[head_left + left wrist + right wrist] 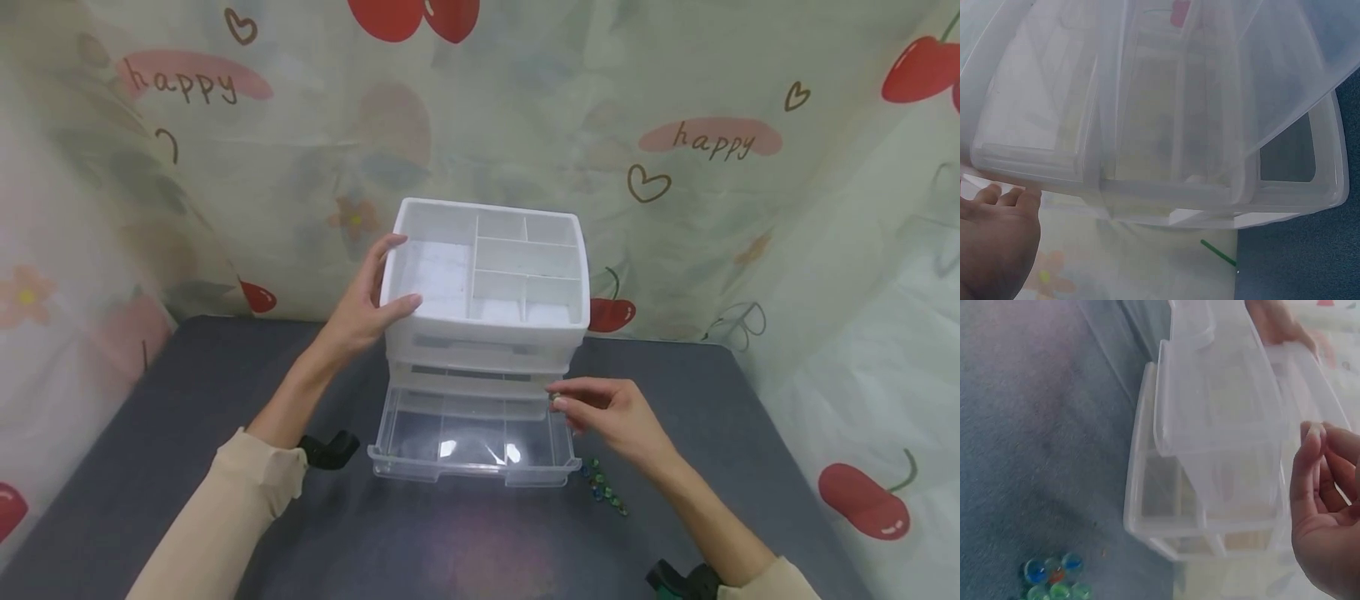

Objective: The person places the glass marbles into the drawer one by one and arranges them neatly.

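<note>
A white plastic drawer organizer [486, 335] has a divided tray on top. Its clear lower drawer [474, 472] is pulled out toward me and shows dividers inside. My left hand [365, 298] grips the organizer's upper left side, thumb over the front rim and fingers farther back. Above the right side of the drawer, my right hand [613, 418] pinches a small glass marble [555, 399] between thumb and fingertips. In the right wrist view the fingertips largely hide it. Several blue and green marbles [1059, 590] lie on the table just right of the drawer.
The dark table [315, 533] runs back to a printed curtain [510, 125] with cherries and lettering. Black wrist straps [330, 450] sit at both cuffs. The open drawer juts out in front of the organizer.
</note>
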A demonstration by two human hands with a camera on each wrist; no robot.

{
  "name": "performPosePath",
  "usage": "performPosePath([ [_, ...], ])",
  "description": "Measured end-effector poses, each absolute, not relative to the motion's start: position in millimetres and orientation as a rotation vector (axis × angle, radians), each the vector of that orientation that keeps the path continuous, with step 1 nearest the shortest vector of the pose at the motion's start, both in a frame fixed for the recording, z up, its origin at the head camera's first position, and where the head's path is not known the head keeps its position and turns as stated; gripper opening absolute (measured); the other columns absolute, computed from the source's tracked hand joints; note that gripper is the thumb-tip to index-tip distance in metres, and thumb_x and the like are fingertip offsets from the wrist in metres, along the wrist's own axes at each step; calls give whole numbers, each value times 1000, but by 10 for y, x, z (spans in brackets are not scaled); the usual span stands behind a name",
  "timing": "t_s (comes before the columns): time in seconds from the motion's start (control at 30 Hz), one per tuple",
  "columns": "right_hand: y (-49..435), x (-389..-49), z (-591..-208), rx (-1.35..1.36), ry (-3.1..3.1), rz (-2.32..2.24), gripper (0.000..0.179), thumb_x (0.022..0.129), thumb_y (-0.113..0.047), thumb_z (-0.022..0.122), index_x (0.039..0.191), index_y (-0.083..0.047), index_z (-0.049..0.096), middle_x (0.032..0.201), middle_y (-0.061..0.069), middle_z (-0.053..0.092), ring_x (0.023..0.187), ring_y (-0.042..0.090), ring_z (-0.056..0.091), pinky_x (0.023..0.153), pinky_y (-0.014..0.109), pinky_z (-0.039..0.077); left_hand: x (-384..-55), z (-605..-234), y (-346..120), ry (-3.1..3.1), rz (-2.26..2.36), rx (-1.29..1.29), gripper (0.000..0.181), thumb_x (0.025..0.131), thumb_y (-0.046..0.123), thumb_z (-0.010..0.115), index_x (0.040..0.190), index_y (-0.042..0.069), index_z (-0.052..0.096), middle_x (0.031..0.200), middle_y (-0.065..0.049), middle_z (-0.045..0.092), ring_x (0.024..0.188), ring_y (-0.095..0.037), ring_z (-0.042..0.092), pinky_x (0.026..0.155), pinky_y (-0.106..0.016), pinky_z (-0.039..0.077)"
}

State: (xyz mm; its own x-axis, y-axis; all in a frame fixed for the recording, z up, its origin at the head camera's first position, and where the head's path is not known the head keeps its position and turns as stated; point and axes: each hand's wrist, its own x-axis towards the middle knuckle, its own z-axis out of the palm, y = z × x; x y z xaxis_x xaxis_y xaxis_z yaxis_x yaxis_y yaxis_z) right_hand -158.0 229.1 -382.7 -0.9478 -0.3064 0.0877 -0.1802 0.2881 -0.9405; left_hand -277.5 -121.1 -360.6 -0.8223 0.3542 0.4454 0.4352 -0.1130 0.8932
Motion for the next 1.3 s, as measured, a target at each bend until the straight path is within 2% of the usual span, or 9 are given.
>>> performPosePath([
  [0.1, 2208, -1608, -3801, -459, 2404, -1747, 23, 92, -14, 71, 114, -4, 73, 91, 12, 72, 69, 17, 63, 66, 34, 56, -2776, -3608, -1209, -2050, -2118, -916, 74, 90, -7, 61, 152, 14, 25, 154, -22, 27, 127, -32, 41, 90, -29, 46],
  [0.3, 2073, -1657, -3785, -459, 2392, -1719, 26, 92, -15, 72, 114, -3, 73, 90, 10, 73, 72, 20, 67, 71, 39, 57, -2775, -3607, -1205, -2042, -2115, -925, 74, 90, -8, 60, 151, 13, 25, 156, -21, 24, 129, -32, 40, 90, -28, 45],
  [0.4, 2025, -1676, -3791, -450, 2381, -1714, 26, 91, -14, 73, 114, -1, 73, 90, 14, 73, 74, 21, 69, 73, 41, 57, -2779, -3611, -1203, -2055, -2104, -923, 74, 91, -7, 60, 152, 13, 24, 158, -19, 21, 131, -33, 38, 92, -29, 44],
  [0.53, 1955, -1702, -3793, -435, 2339, -1735, 28, 91, -13, 72, 115, 2, 71, 95, 24, 72, 78, 23, 71, 76, 44, 56, -2765, -3604, -1216, -2095, -2082, -897, 74, 93, -2, 61, 153, 15, 23, 162, -8, 18, 144, -26, 25, 101, -34, 37],
  [0.63, 1889, -1723, -3792, -437, 2328, -1734, 30, 92, -13, 72, 117, 3, 71, 96, 24, 72, 80, 24, 72, 76, 42, 56, -2753, -3594, -1228, -2112, -2070, -882, 74, 93, -1, 61, 154, 16, 22, 162, -2, 16, 148, -22, 16, 105, -39, 33],
  [0.9, 1695, -1778, -3798, -373, 2324, -1727, 32, 89, -14, 74, 116, 4, 71, 96, 23, 73, 84, 32, 72, 76, 36, 57, -2753, -3588, -1209, -2082, -2110, -891, 74, 92, -4, 60, 153, 15, 24, 160, -16, 21, 132, -32, 38, 92, -29, 44],
  [1.0, 1636, -1790, -3799, -373, 2320, -1724, 32, 89, -12, 74, 116, 4, 71, 94, 20, 74, 85, 35, 71, 76, 35, 57, -2751, -3589, -1206, -2083, -2110, -890, 74, 92, -4, 61, 153, 15, 24, 159, -17, 21, 131, -32, 39, 92, -28, 44],
  [1.1, 1590, -1799, -3801, -366, 2304, -1729, 31, 89, -10, 74, 116, 5, 70, 94, 20, 74, 84, 32, 72, 77, 39, 57, -2750, -3590, -1209, -2087, -2104, -891, 74, 92, -3, 61, 153, 15, 24, 160, -16, 19, 132, -32, 38, 92, -28, 44],
  [1.3, 1492, -1843, -3828, -334, 2252, -1717, 29, 89, -8, 74, 115, 6, 71, 95, 23, 73, 80, 22, 73, 76, 39, 57, -2752, -3596, -1212, -2087, -2107, -897, 74, 92, -3, 60, 153, 16, 23, 161, -15, 19, 133, -32, 37, 92, -29, 43],
])
